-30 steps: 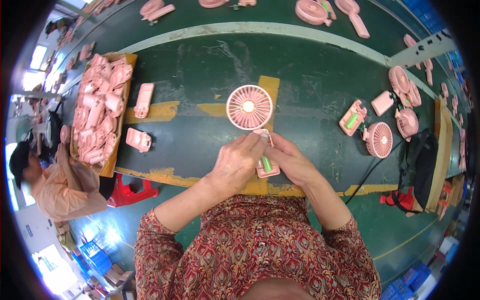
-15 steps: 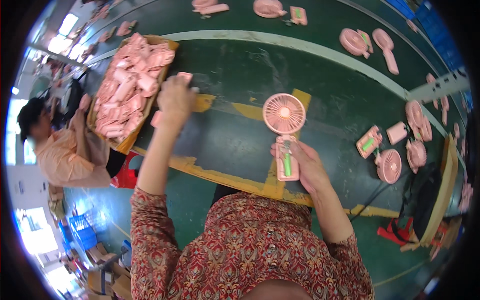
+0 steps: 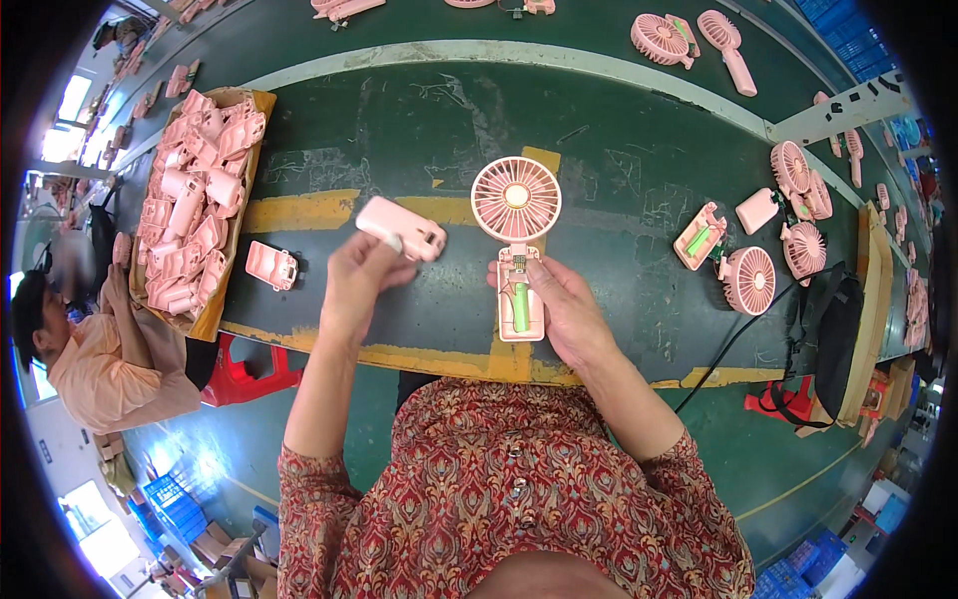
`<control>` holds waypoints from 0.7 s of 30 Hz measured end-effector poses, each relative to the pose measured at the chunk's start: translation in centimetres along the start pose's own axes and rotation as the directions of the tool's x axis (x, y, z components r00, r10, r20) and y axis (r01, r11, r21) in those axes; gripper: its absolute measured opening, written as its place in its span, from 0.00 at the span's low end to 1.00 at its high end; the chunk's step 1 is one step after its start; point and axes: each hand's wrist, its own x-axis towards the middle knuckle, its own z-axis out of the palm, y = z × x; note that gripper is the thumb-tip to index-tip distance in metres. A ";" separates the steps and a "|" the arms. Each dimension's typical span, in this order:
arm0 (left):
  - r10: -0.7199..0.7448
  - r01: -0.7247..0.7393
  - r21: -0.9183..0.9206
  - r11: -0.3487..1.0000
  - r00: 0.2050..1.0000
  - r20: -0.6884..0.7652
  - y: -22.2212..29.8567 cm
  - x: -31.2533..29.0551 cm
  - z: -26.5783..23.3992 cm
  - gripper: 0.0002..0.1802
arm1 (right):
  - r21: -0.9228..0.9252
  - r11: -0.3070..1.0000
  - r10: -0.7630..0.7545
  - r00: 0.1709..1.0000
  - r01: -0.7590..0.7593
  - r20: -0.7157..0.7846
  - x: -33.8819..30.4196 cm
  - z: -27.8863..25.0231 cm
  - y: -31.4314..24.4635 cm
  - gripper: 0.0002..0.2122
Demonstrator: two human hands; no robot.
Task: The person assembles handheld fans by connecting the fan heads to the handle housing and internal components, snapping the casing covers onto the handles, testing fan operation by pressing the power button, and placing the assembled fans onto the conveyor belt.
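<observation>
In my right hand is a pink handheld fan, its round grille pointing away from me. The fan's handle lies open toward me, baring a green battery cell and a small circuit board at the neck. My left hand pinches a pink handle cover by its near side, held over the table to the left of the fan. Another pink handle cover rests hollow side up on the table, left of that hand.
A cardboard box heaped with pink covers stands at the left, beside a seated person. Several fans with exposed batteries lie at the right near a black bag. Beyond a pale rail more fan parts lie on a green surface.
My left hand has come right from beside the box, bringing a handle cover toward the fan. The right hand keeps hold of the fan. The view has shifted slightly.
</observation>
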 end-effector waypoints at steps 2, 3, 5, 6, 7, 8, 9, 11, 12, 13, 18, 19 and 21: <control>-0.126 0.086 0.345 0.935 0.988 0.094 -0.4 -1.3 -1.6 0.12 | 0.008 1.000 -0.021 1.000 0.021 0.006 0.0 0.0 0.1 0.18; -0.127 0.089 0.347 0.934 0.988 0.088 -0.1 -2.3 -1.5 0.12 | 0.011 1.000 -0.017 1.000 0.017 0.011 -0.1 0.1 0.2 0.18; 0.064 -0.108 0.913 0.392 0.994 0.091 1.7 -3.8 -0.3 0.10 | -0.003 0.999 -0.034 0.999 0.034 0.025 0.0 0.0 0.1 0.18; 0.180 -0.214 0.919 0.332 0.970 0.161 2.3 -4.0 0.2 0.14 | -0.001 0.999 -0.034 0.999 0.034 0.028 0.1 0.0 0.1 0.18; 0.181 -0.213 0.919 0.331 0.970 0.160 2.7 -3.6 0.5 0.14 | -0.001 0.999 -0.034 0.999 0.034 0.027 0.1 0.0 0.0 0.18; 0.347 -0.434 0.880 0.191 0.869 0.353 3.1 -2.8 0.9 0.20 | -0.002 0.999 -0.035 0.999 0.035 0.025 0.1 0.0 0.0 0.18; 0.473 -0.610 0.792 0.016 0.703 0.532 3.5 -2.1 1.1 0.26 | -0.002 0.999 -0.038 0.999 0.038 0.027 0.1 0.0 0.0 0.18; 0.351 -0.601 0.798 0.048 0.758 0.549 3.2 -1.0 0.6 0.33 | -0.006 1.000 -0.027 0.999 0.027 0.046 0.1 -0.1 0.0 0.18; 0.300 -0.618 0.781 0.090 0.765 0.570 3.1 -0.5 0.1 0.31 | -0.004 0.999 -0.032 0.998 0.032 0.046 0.1 0.0 -0.1 0.18; 0.248 -0.631 0.764 0.133 0.768 0.591 3.1 -0.2 -0.1 0.29 | -0.004 1.000 -0.030 0.998 0.030 0.055 0.0 0.0 -0.1 0.18; 0.095 -0.416 0.889 0.192 0.909 0.405 3.1 -1.9 1.1 0.23 | 0.039 0.999 -0.027 0.999 0.025 0.047 0.0 -0.1 0.2 0.18; 0.082 -0.328 0.909 0.257 0.945 0.318 2.9 -2.5 1.4 0.22 | 0.054 0.998 -0.023 0.999 0.021 0.040 0.0 -0.1 0.4 0.18; 0.144 -0.311 0.843 0.438 0.950 0.276 1.9 -3.6 1.7 0.24 | 0.073 0.997 -0.020 0.999 0.018 0.030 -0.1 -0.1 0.6 0.18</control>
